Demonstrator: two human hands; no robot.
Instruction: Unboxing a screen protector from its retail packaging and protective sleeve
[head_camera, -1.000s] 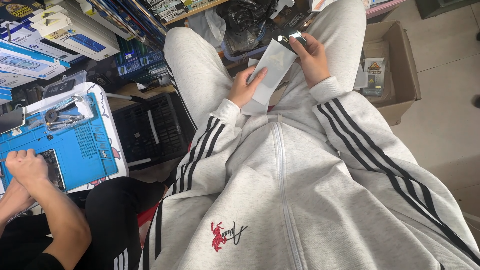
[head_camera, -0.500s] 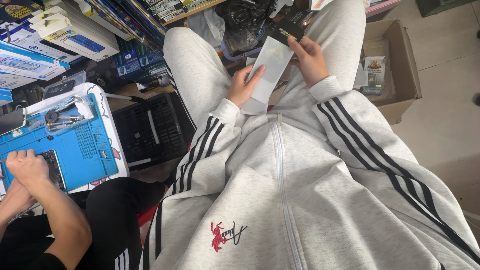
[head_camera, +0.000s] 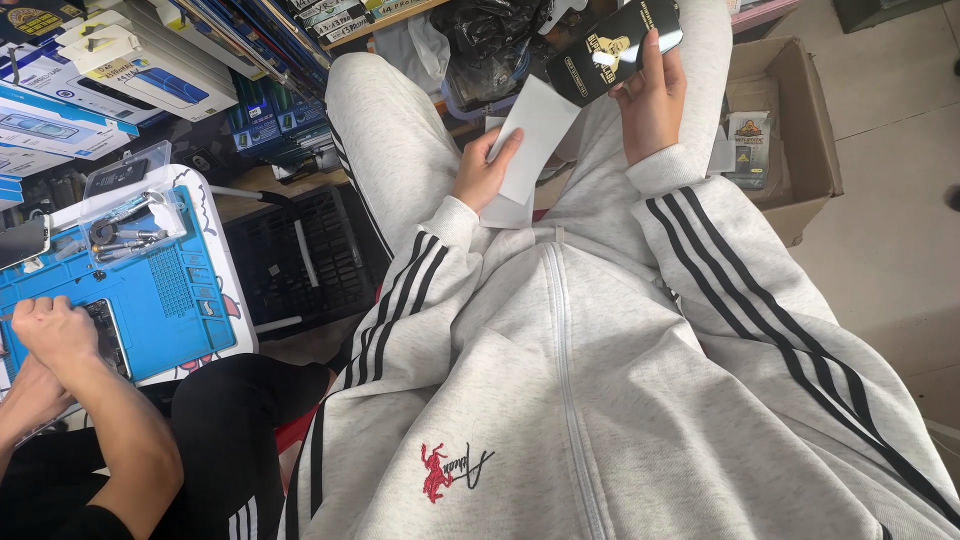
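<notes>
I sit in a light grey tracksuit with black stripes. My right hand grips a slim black box with gold print, raised over my right thigh. My left hand pinches a white rectangular sleeve, which slants up from my lap toward the black box and touches its lower end. A second white piece lies under the left hand on my lap.
A co-worker's hands rest on a phone on a blue repair mat at the left. A black crate stands by my left leg. An open cardboard box with small packets sits at the right. Boxed stock is stacked at the top left.
My right hand has lifted the black box up and away from the white sleeve, which has come partly out. The co-worker's hands have stayed on the mat.
</notes>
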